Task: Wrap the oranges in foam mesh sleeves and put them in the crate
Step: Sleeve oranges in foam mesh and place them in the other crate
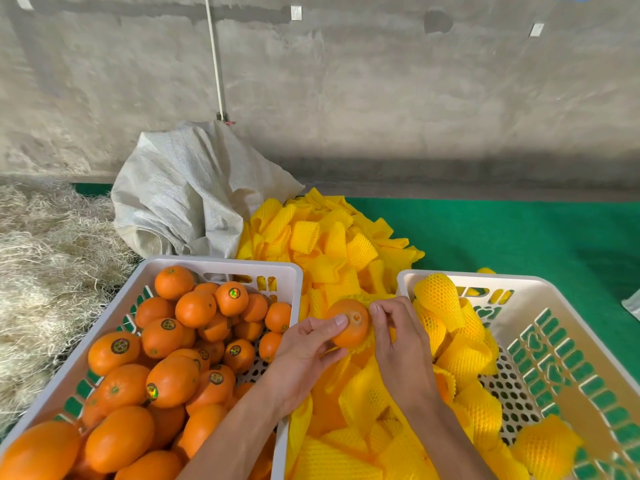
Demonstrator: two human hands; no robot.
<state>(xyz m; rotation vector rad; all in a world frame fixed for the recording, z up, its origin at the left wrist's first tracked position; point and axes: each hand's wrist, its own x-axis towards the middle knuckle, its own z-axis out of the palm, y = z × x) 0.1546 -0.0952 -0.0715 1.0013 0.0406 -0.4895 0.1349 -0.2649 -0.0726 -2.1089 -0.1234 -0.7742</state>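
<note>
Holding an orange (347,326) between two white plastic crates, a person works it into a yellow foam mesh sleeve (363,342) above a green-covered surface (519,237). The left crate (221,263), near and left in the scene, is heaped with bare oranges (173,358), many bearing round stickers. The right crate (554,289) holds several oranges already wrapped in yellow sleeves (446,306), lying along its left side and near corner, with part of its perforated floor showing. Between and beyond the crates spreads a loose pile of empty sleeves (329,237), reaching from the near edge to the far side of the surface.

The left hand (304,344) grips the orange from the left, thumb laid across its near face and fingers curled underneath. The right hand (394,327) pinches the sleeve's edge at the orange's right side, its fingers bent, with the mesh bunched around the far and lower parts of the fruit. Both forearms reach in from the near edge.

A crumpled white woven sack (180,195) rests at the far left against a concrete wall (381,81), with dry straw (45,254) piled to the left of the crates.
</note>
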